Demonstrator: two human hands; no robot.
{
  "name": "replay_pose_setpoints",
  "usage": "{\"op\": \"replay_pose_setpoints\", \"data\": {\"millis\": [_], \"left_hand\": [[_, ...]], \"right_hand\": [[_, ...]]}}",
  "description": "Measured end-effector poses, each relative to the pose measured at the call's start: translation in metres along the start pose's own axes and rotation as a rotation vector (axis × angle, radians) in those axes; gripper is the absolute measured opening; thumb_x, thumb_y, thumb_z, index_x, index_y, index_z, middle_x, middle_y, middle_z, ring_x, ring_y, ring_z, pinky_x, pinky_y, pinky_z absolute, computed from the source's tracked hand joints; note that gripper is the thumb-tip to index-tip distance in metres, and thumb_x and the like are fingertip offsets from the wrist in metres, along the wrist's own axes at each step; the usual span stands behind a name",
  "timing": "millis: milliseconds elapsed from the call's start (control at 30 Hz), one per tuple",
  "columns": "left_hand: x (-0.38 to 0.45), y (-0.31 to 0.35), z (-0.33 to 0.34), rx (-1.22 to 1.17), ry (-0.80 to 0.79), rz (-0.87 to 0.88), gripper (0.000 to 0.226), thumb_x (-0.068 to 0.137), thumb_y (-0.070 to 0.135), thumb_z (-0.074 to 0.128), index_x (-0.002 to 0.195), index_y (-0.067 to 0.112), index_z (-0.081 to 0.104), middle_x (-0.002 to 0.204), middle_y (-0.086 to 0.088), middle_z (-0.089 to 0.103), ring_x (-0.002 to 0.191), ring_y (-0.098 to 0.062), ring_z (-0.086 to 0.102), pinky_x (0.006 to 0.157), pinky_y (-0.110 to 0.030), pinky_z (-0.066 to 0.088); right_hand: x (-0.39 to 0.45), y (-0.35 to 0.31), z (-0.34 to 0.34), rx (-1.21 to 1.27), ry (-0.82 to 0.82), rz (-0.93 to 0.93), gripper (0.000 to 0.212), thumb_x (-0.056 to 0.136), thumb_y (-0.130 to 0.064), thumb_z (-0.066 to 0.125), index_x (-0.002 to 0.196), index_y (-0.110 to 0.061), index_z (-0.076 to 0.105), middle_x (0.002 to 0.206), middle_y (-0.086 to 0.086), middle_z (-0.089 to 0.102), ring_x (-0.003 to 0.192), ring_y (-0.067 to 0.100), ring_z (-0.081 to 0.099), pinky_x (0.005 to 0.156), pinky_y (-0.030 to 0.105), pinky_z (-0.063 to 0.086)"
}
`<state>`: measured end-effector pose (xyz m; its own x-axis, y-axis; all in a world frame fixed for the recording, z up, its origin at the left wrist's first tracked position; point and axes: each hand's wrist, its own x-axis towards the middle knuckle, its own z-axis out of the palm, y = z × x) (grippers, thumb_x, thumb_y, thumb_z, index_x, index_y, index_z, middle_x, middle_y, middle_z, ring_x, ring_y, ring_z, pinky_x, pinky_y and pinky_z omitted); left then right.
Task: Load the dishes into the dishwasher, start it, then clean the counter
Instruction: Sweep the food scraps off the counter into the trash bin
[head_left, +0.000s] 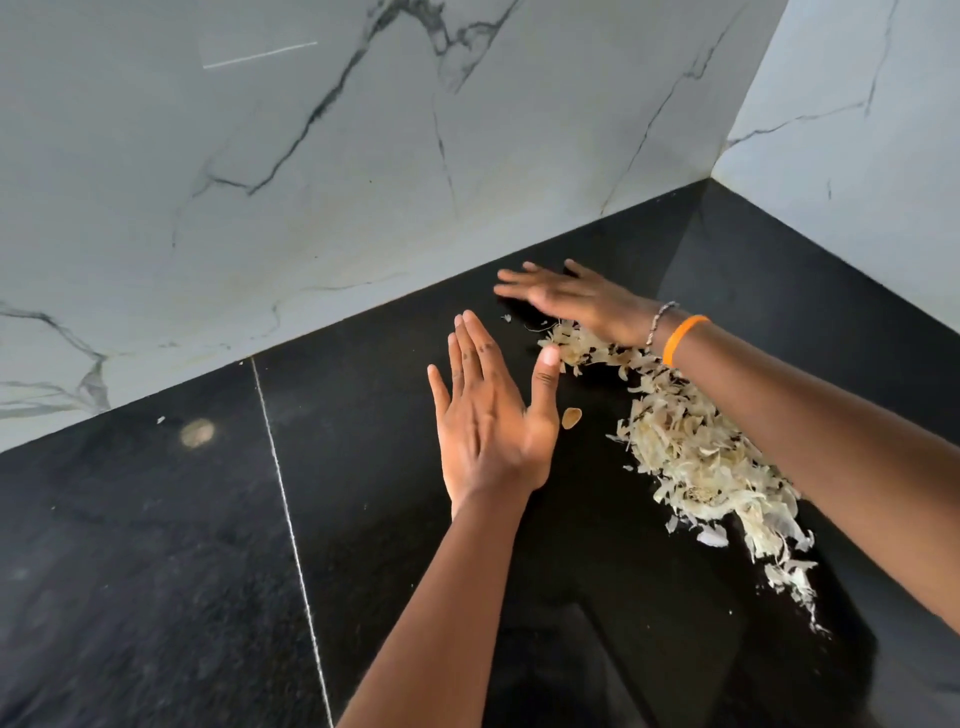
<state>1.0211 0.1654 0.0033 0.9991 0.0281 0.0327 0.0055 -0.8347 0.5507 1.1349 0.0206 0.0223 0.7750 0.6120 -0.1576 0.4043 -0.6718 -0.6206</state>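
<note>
Both hands are lying flat and holding nothing. Left hand (491, 415) is sitting in the middle of the frame, fingers straight, above the black counter (156, 545). Right hand (566, 299) is reaching higher up, by the marble wall (260, 182), fingers straight too. Pale peelings (696, 452) are lying in a long heap on the counter at the right, under the right arm with its orange band (680, 338).

Bare forearms without sleeves; the right wrist wears an orange band (683, 339) and a beaded bracelet (660, 322).
</note>
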Motion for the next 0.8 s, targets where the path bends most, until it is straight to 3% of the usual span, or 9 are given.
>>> {"op": "replay_pose_setpoints", "data": {"millis": [133, 200, 267, 333, 400, 467, 533, 600, 800], "left_hand": [[0.0, 0.0, 0.0, 0.049, -0.008, 0.031, 0.097, 0.072, 0.074, -0.014, 0.148, 0.014, -0.013, 0.158, 0.0, -0.01, 0.145, -0.011, -0.012, 0.118, -0.037, -0.011], [-0.001, -0.002, 0.0, 0.08, -0.03, 0.099, 0.101, 0.07, 0.076, -0.016, 0.15, 0.014, -0.008, 0.159, 0.001, -0.004, 0.145, -0.014, -0.008, 0.118, -0.041, -0.009], [-0.002, -0.001, -0.002, 0.111, -0.065, 0.214, 0.103, 0.07, 0.077, -0.017, 0.151, 0.015, 0.0, 0.159, 0.002, 0.003, 0.146, -0.015, -0.004, 0.118, -0.043, -0.006], [-0.004, 0.0, -0.004, 0.118, -0.113, 0.323, 0.104, 0.071, 0.078, -0.016, 0.151, 0.016, 0.007, 0.158, 0.003, 0.01, 0.146, -0.015, 0.0, 0.119, -0.043, -0.003], [-0.003, 0.0, -0.005, 0.127, -0.165, 0.398, 0.101, 0.072, 0.077, -0.013, 0.151, 0.017, 0.007, 0.158, 0.003, 0.011, 0.146, -0.015, 0.0, 0.119, -0.042, -0.002], [-0.001, 0.0, -0.004, 0.145, -0.193, 0.426, 0.096, 0.075, 0.075, -0.007, 0.151, 0.017, 0.002, 0.158, 0.003, 0.005, 0.146, -0.014, -0.004, 0.119, -0.041, -0.003], [0.002, 0.0, -0.003, 0.164, -0.211, 0.431, 0.094, 0.076, 0.073, -0.002, 0.15, 0.015, -0.004, 0.158, 0.002, -0.002, 0.145, -0.013, -0.008, 0.12, -0.038, -0.003], [0.001, 0.001, -0.002, 0.192, -0.236, 0.443, 0.094, 0.077, 0.073, 0.001, 0.15, 0.014, -0.008, 0.158, 0.001, -0.006, 0.145, -0.013, -0.009, 0.12, -0.037, -0.003], [-0.001, 0.006, -0.007, 0.29, -0.343, 0.463, 0.087, 0.082, 0.069, 0.003, 0.15, 0.014, 0.0, 0.158, 0.0, -0.005, 0.145, -0.011, -0.009, 0.119, -0.035, -0.004]], "right_hand": [[-0.016, -0.001, 0.004, 0.094, -0.25, -0.024, 0.043, 0.1, -0.037, 0.017, 0.14, -0.034, 0.032, 0.147, -0.029, 0.017, 0.129, -0.025, -0.002, 0.111, 0.012, -0.014], [-0.038, 0.0, 0.005, 0.265, -0.327, 0.068, 0.044, 0.093, -0.053, 0.024, 0.133, -0.042, 0.04, 0.145, -0.031, 0.017, 0.132, -0.019, -0.007, 0.112, 0.02, -0.018], [-0.064, 0.002, 0.009, 0.394, -0.308, 0.177, 0.052, 0.078, -0.06, 0.038, 0.123, -0.038, 0.05, 0.148, -0.024, 0.019, 0.137, -0.005, -0.003, 0.114, 0.03, -0.007], [-0.09, -0.003, 0.009, 0.456, -0.244, 0.238, 0.043, 0.078, -0.055, 0.05, 0.114, -0.032, 0.058, 0.144, -0.014, 0.037, 0.138, 0.003, 0.019, 0.111, 0.023, 0.019], [-0.112, -0.008, -0.001, 0.458, -0.17, 0.11, 0.055, 0.082, -0.061, 0.044, 0.117, -0.023, 0.062, 0.132, -0.01, 0.054, 0.133, 0.009, 0.038, 0.103, 0.014, 0.031], [-0.127, 0.0, -0.01, 0.44, 0.037, 0.041, 0.067, 0.085, -0.066, 0.033, 0.124, -0.017, 0.058, 0.135, -0.01, 0.052, 0.133, 0.008, 0.039, 0.106, 0.009, 0.024], [-0.133, 0.013, -0.01, 0.397, 0.179, 0.137, 0.073, 0.084, -0.071, 0.027, 0.131, -0.021, 0.051, 0.141, -0.014, 0.044, 0.136, 0.004, 0.031, 0.113, 0.013, 0.014], [-0.14, 0.027, 0.003, 0.31, 0.227, 0.19, 0.076, 0.081, -0.076, 0.019, 0.138, -0.03, 0.04, 0.147, -0.017, 0.033, 0.139, -0.003, 0.02, 0.118, 0.026, 0.002], [-0.147, -0.005, 0.041, 0.297, 0.273, 0.238, 0.047, 0.092, -0.052, 0.019, 0.134, -0.043, 0.039, 0.145, -0.024, 0.032, 0.137, -0.011, 0.014, 0.113, 0.022, -0.002]]}}
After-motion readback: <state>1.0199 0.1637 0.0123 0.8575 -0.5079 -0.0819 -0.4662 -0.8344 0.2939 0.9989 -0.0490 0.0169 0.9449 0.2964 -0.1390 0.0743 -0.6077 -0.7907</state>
